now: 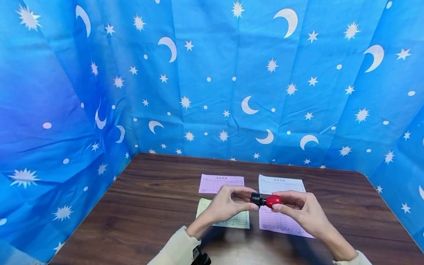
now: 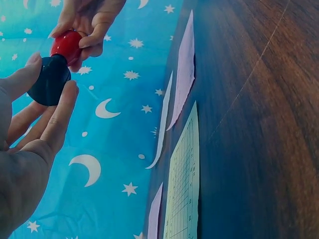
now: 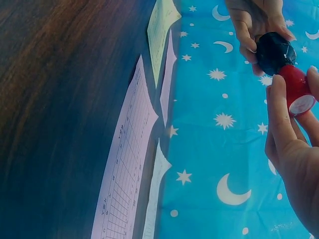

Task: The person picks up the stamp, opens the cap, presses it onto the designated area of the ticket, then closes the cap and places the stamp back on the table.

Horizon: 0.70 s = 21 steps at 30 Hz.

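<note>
Above the table, both hands hold one hand stamp (image 1: 273, 201) sideways between them. It has a red bulb-shaped handle (image 3: 295, 82) and a round black end (image 2: 49, 82), joined by a narrow black neck. My left hand (image 1: 225, 204) grips the black end between thumb and fingers. Thumb and fingers of my right hand (image 1: 306, 211) pinch the red handle, whose tip carries a pale round disc (image 3: 302, 105) in the right wrist view. Below the hands lie a green slip (image 1: 236, 221) on the left and a pink slip (image 1: 281, 222) on the right, both printed with grids.
Farther back on the dark wooden table (image 1: 149, 206) lie another pink slip (image 1: 212, 184) and a white slip (image 1: 281, 185). A blue curtain (image 1: 212, 66) with moons and stars hangs behind the table and along its sides.
</note>
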Each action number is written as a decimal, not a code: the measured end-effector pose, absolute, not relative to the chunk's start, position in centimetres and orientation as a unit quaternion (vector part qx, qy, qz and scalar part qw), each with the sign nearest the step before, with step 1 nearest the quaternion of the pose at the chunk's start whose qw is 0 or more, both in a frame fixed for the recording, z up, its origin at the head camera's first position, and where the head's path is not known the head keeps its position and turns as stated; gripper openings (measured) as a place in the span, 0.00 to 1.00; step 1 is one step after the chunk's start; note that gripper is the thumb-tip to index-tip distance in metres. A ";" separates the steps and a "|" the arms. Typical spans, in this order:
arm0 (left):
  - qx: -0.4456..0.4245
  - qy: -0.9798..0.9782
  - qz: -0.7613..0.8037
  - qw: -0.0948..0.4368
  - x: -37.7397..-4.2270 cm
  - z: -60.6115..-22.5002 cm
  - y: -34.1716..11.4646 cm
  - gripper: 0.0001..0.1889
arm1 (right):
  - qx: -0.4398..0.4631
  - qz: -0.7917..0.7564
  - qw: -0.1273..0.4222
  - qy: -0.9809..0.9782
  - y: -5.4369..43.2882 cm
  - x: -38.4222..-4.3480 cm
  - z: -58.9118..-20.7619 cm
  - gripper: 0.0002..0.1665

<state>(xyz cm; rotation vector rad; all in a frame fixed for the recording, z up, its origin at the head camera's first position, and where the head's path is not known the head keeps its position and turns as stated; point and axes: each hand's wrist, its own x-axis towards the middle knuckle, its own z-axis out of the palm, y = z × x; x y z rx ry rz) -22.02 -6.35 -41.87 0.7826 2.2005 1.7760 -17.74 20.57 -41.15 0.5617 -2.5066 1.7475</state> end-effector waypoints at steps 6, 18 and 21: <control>0.273 0.744 0.600 0.107 -21.9 -41.9 -6.4 0.19 | 0.178 0.566 0.010 -0.805 20.8 -17.6 -41.1 0.20; 0.273 0.729 0.616 0.118 -21.8 -42.0 -5.9 0.19 | 0.143 0.560 0.003 -0.816 21.3 -17.1 -41.0 0.21; 0.268 0.730 0.617 0.116 -21.8 -41.9 -5.6 0.19 | 0.136 0.565 0.008 -0.814 21.6 -16.9 -40.8 0.21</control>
